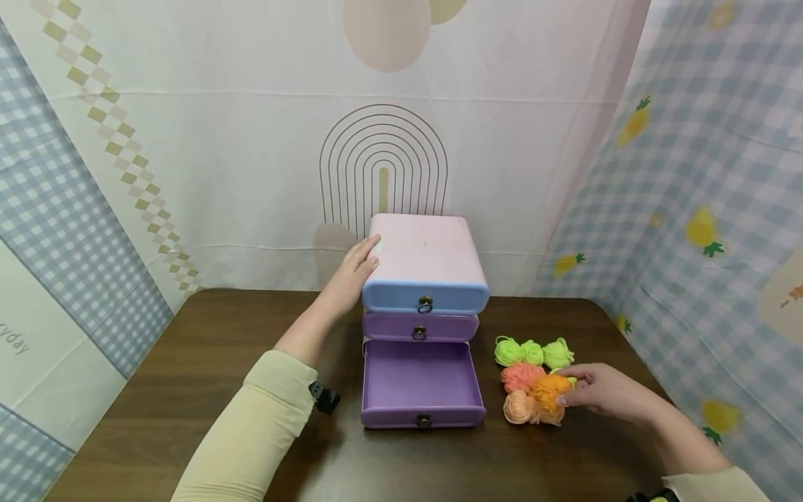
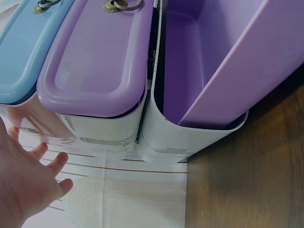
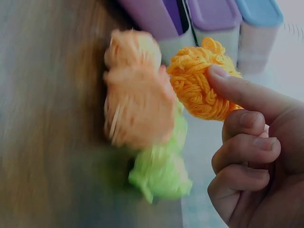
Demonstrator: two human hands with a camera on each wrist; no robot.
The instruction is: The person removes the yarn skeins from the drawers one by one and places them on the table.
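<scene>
My right hand (image 1: 602,392) pinches an orange ball of yarn (image 3: 202,80) between thumb and fingers, just above the other yarn. Close by lie green yarn balls (image 1: 532,353), a coral one (image 1: 522,377) and peach ones (image 1: 520,407). A small drawer cabinet (image 1: 426,244) with a pink top stands left of the yarn. Its blue top drawer (image 1: 401,297) and purple middle drawer (image 1: 389,327) are closed. The purple bottom drawer (image 1: 422,376) is pulled out, with nothing inside. My left hand (image 1: 348,275) rests against the cabinet's upper left side, fingers extended.
The cabinet and yarn are on a dark brown wooden table (image 1: 251,328). Behind it hangs a pale cloth (image 1: 251,174) with a rainbow print, and blue checked cloth (image 1: 677,230) hangs on the right. A black wrist device (image 1: 325,397) sits at my left cuff.
</scene>
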